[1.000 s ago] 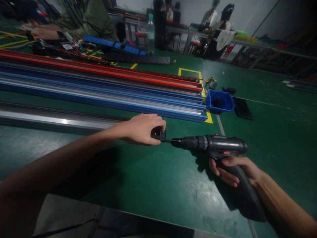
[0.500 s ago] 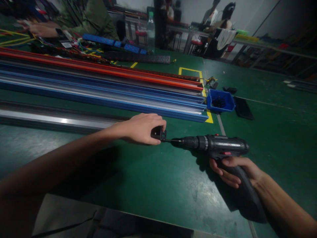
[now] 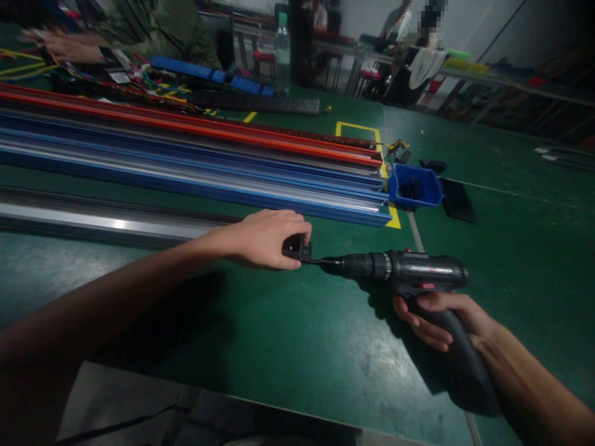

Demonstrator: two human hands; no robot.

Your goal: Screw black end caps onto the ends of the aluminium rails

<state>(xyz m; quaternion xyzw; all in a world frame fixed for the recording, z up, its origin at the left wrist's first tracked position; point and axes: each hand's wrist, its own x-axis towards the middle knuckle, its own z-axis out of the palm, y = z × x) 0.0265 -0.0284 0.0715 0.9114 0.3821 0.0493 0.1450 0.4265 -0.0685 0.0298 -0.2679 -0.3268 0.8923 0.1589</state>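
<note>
My left hand (image 3: pixel 264 238) is closed around a small black end piece (image 3: pixel 294 248) at the end of a long grey metal rail (image 3: pixel 106 224) lying on the green table. My right hand (image 3: pixel 437 319) grips the handle of a black cordless drill (image 3: pixel 409 272). The drill lies level, and its bit tip touches the black end piece right beside my left thumb. Both forearms reach in from the bottom of the view.
Long blue and orange rails (image 3: pixel 209 167) lie side by side behind the grey one. A blue bin (image 3: pixel 415 186) of small black parts and a dark flat object (image 3: pixel 458 199) sit at their right end. Another person (image 3: pixel 139 31) works on coloured wires at the far left; more people sit further back.
Hands and drill keep their pose against the end piece. The view has tipped slightly, so everything sits a little lower or higher by a few pixels.
</note>
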